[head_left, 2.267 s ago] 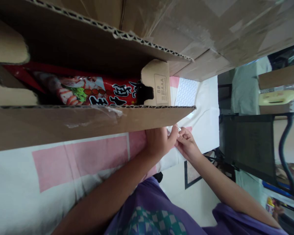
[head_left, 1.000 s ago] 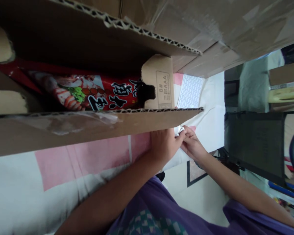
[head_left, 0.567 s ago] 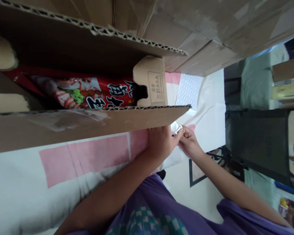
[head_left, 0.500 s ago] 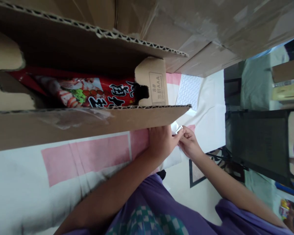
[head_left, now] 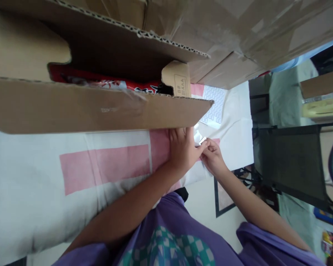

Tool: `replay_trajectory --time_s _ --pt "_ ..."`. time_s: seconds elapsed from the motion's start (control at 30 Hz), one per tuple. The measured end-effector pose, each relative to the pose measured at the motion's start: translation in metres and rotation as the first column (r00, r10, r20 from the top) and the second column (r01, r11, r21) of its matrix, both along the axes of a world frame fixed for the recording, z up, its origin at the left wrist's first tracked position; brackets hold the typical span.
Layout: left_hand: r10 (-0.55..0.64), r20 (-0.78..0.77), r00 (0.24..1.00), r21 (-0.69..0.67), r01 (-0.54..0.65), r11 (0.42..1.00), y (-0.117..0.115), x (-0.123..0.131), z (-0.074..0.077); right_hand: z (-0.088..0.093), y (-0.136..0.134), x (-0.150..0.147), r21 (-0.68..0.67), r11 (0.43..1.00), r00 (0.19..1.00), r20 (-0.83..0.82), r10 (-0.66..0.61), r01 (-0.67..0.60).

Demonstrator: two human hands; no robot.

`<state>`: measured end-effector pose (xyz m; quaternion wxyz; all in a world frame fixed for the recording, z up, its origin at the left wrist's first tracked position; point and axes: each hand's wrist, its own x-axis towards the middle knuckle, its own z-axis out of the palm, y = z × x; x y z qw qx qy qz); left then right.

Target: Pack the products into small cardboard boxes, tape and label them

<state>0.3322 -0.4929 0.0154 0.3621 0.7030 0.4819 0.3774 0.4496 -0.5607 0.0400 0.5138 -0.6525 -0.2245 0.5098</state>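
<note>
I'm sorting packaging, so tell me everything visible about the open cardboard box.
The open cardboard box looks brown and corrugated, with rough-edged long walls and clear tape on the near one. Its notched end flap is printed "8#" and "AAA". Inside lies a red packet. White-and-pink cloth shows below; the near wall hides the left hand's fingertips, so contact is unclear.

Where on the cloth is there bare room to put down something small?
Bare cloth shows between the open box and the left forearm, and between the patterned sheet and the cloth's right edge. It is crowded where the left hand and right hand meet at the small white piece, close to the box.
</note>
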Motion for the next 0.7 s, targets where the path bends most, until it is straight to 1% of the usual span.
replay_trajectory --time_s 0.17,0.27,0.37,0.43,0.5,0.53,0.6,0.67,0.7 --pt "0.001 -0.013 1.0 0.009 -0.001 1.0 -0.002 -0.002 0.0 -0.005 -0.001 -0.003 0.056 0.998 1.0 0.015 -0.012 0.011" --pt "-0.003 -0.002 1.0 0.006 0.003 1.0 -0.002 -0.003 0.001 -0.01 -0.003 -0.002 0.097 0.995 0.998 0.041 -0.04 0.036" --pt "-0.009 0.018 1.0 0.006 0.009 1.0 -0.002 -0.004 0.003 -0.014 -0.007 -0.005 0.14 0.988 0.99 0.118 -0.08 0.064" --pt "-0.01 0.031 0.999 0.021 0.009 1.0 -0.005 -0.005 0.005 -0.015 -0.01 -0.015 0.178 0.979 0.966 0.217 -0.137 0.099" --pt "-0.006 0.052 0.999 0.035 0.004 0.999 -0.008 -0.007 0.008 -0.017 -0.014 -0.032 0.236 0.956 0.903 0.35 -0.249 0.172" --pt "-0.004 0.068 0.998 0.04 0.001 0.999 -0.009 -0.007 0.009 -0.019 -0.016 -0.043 0.274 0.934 0.843 0.424 -0.33 0.228" --pt "-0.02 0.104 0.994 0.06 0.014 0.998 -0.01 -0.008 0.01 -0.021 -0.017 -0.063 0.369 0.871 0.725 0.495 -0.479 0.323" --pt "-0.054 0.16 0.986 0.098 0.038 0.994 -0.007 -0.01 0.012 -0.02 -0.013 -0.08 0.482 0.802 0.602 0.539 -0.589 0.354" --pt "-0.066 0.201 0.977 0.124 0.041 0.991 -0.005 -0.011 0.014 -0.016 -0.009 -0.085 0.532 0.773 0.551 0.552 -0.626 0.345"
